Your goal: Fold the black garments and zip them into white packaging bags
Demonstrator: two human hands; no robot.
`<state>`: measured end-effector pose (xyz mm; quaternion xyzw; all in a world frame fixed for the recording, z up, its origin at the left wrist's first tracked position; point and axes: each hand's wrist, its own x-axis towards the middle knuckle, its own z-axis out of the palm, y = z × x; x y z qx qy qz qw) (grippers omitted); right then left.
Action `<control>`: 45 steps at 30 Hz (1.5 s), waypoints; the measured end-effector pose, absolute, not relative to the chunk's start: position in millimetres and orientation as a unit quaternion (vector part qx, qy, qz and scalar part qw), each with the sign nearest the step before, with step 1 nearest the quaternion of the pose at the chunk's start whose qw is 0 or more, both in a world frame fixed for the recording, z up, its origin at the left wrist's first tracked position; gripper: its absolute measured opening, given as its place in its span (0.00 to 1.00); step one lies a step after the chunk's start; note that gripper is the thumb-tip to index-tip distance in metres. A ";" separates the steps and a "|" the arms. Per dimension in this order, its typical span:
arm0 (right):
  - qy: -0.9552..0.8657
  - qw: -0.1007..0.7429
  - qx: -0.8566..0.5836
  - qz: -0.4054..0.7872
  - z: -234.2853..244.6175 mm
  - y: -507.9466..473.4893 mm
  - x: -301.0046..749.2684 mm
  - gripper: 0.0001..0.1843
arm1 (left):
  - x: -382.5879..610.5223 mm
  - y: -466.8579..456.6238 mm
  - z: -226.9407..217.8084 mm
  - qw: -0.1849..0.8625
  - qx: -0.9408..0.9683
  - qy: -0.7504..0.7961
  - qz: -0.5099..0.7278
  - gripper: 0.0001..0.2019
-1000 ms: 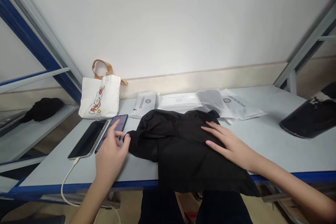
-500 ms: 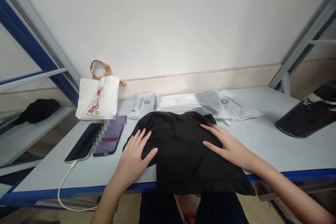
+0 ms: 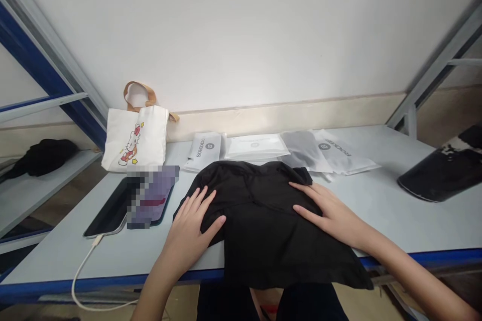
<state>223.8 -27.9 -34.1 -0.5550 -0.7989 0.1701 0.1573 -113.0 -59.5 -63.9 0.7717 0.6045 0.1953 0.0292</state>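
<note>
A black cloth garment [image 3: 271, 220] is spread over the front of the table, its lower part hanging past the edge; I cannot tell its exact kind. On its left side my left hand [image 3: 194, 225] lies flat, fingers stretched and thumb out. Opposite, my right hand [image 3: 327, 210] rests open on the right side, palm down, with the thumb apart from the fingers. Neither hand grips the cloth. Behind the garment lie frosted plastic packets with printed lettering, among them a left packet [image 3: 205, 151], a white middle packet [image 3: 256, 145] and a right packet [image 3: 341, 153].
To the left stands a white tote bag [image 3: 137, 138] with a cartoon print. In front of it lie a dark phone [image 3: 109, 210] on a white cable [image 3: 81, 266] and a second, partly blurred device [image 3: 160, 200]. A black cylindrical object [image 3: 433, 173] lies at the right.
The camera view has shifted slightly, so the items at the left appear a little further left. Both hands stay flat on the black garment, with almost no movement.
</note>
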 end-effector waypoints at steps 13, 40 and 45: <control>-0.784 0.200 -0.583 0.071 -47.5 -22.3 228.9 0.39 | -110.2 -58.8 -58.5 0.055 0.764 0.612 0.199 0.27; -0.810 0.249 -0.524 0.087 -45.5 -26.1 229.3 0.22 | -20.1 -59.8 37.0 0.243 0.833 0.430 0.251 0.21; -0.797 0.292 -0.523 0.079 -41.3 -26.9 227.9 0.21 | -48.1 -23.6 -1.6 0.177 0.803 0.483 0.299 0.20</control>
